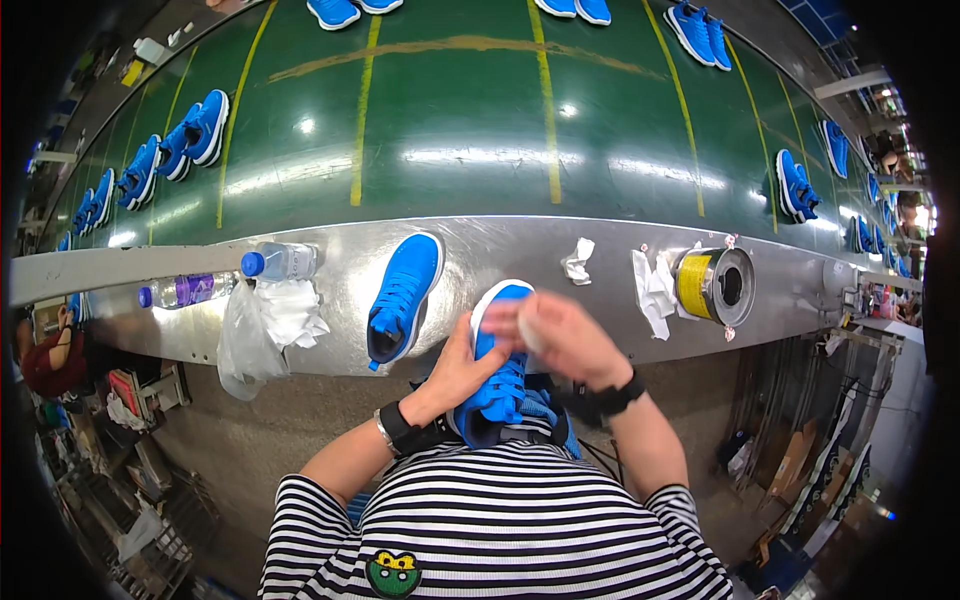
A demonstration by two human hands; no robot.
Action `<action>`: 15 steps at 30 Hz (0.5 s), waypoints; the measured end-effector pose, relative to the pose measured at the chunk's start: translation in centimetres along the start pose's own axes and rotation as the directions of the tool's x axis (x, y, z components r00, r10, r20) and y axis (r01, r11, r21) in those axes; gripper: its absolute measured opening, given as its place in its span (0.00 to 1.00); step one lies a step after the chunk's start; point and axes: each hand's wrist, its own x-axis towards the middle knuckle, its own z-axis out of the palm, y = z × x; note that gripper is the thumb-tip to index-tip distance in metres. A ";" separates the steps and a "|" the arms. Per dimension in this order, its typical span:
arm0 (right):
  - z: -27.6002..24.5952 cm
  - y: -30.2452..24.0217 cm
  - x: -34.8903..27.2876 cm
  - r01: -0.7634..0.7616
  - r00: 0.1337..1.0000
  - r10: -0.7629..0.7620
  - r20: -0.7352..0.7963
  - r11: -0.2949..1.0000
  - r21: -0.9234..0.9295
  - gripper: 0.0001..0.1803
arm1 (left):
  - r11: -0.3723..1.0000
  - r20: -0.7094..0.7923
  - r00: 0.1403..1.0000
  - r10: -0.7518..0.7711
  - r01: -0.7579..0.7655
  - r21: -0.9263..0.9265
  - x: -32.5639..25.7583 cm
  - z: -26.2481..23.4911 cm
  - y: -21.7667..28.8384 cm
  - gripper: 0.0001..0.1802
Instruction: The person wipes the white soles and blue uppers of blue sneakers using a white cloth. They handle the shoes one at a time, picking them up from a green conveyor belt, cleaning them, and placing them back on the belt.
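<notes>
Two bottles [240, 277], second shoe [404, 297], tape roll [716, 286] flank held shoe [497, 385].

A wide green conveyor belt [460, 120] with yellow lines runs across the room, glossy with reflected ceiling light. A metal desk [330, 345] edges its near side. Below lies a dull brown floor [250, 430], with cluttered racks [150, 500] at left.

Second blue shoe [404, 297] on metal ledge [500, 240]; two water bottles [280, 262], plastic bag [250, 335], tape roll [715, 285], crumpled tissue [577, 262].
</notes>
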 end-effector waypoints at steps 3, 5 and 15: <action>-4.2 -2.8 4.0 0.325 0.755 -0.562 -0.336 0.767 -0.553 0.11 | 0.990 0.049 0.992 -0.116 0.120 -0.080 0.2 -0.1 -0.2 0.32; -3.2 -5.2 3.0 0.393 0.883 -0.432 -0.184 0.894 -0.214 0.11 | 0.987 0.055 0.991 -0.119 0.124 -0.102 0.2 -0.4 0.4 0.32; -7.1 -4.1 4.0 0.324 0.818 -0.512 -0.261 0.786 -0.526 0.12 | 0.951 0.076 0.979 -0.192 0.204 -0.230 0.4 -0.5 0.6 0.33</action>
